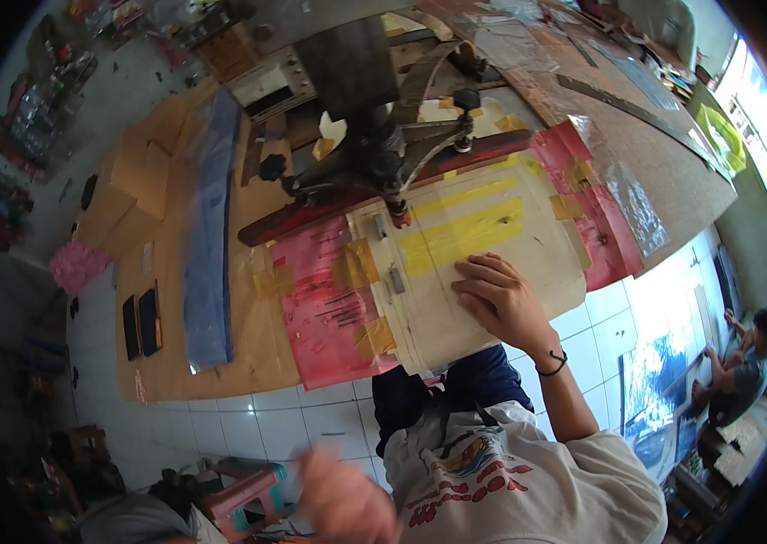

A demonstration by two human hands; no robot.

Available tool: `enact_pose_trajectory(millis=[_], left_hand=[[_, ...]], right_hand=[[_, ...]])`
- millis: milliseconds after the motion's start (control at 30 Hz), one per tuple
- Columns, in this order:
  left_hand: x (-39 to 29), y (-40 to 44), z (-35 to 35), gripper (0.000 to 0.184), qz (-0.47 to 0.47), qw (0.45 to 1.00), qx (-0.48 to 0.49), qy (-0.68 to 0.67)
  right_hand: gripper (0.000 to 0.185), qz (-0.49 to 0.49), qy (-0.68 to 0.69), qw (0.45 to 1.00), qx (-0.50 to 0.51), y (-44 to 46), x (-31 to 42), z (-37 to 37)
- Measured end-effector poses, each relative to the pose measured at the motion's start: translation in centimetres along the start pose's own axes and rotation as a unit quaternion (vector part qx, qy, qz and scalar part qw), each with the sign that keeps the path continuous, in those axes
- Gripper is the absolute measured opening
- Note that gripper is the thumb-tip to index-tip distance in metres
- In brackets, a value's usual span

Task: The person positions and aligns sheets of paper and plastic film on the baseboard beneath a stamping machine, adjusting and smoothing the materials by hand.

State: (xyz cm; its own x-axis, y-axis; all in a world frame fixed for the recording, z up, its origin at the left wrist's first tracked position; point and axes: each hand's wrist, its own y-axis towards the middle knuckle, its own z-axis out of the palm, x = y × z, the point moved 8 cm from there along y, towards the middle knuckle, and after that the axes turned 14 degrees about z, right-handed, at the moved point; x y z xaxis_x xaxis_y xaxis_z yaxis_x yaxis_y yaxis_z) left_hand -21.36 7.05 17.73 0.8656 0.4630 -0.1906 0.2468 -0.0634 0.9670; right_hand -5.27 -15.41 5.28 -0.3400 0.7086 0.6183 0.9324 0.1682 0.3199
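My right hand (499,295) lies with fingers stretched out on a cream board (542,263), near its front edge. Yellow strips (465,227) run across the board, just beyond the fingertips. Red plastic sheet (315,313) shows at both sides of the board, with brown tape (358,263) at the joins. Above the board's far side stands a dark metal press-like machine (370,150), its long red bar (306,222) reaching over the board's far edge. Low in the view, off the table and near my body, my left hand (343,499) is smeared by motion, so its fingers cannot be made out.
On the left of the table are a long blue plastic-wrapped bundle (208,245), two phones (149,322) and a cardboard box (134,177). A metal ruler (619,109) lies at the far right. A person (744,367) sits low on the right; a stool (252,494) stands lower left.
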Motion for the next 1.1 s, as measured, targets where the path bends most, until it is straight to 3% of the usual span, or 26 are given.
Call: enact_pose_trajectory(millis=[100, 200, 1100], left_hand=[[-2.8, 3.0, -3.1, 0.016, 0.163, 0.976, -0.138, -0.042], [-2.9, 4.2, -3.9, 0.016, 0.235, 0.951, -0.186, -0.075], [-5.8, 5.4, -5.0, 0.016, 0.312, 0.917, -0.233, -0.083]], right_hand=[[0.018, 0.017, 0.014, 1.000, -0.002, 0.1, -0.3, 0.0], [0.017, 0.012, 0.014, 1.000, -0.012, 0.1, -0.2, -0.1], [0.015, -0.002, 0.034, 0.999, -0.026, -0.6, -0.6, -0.3]])
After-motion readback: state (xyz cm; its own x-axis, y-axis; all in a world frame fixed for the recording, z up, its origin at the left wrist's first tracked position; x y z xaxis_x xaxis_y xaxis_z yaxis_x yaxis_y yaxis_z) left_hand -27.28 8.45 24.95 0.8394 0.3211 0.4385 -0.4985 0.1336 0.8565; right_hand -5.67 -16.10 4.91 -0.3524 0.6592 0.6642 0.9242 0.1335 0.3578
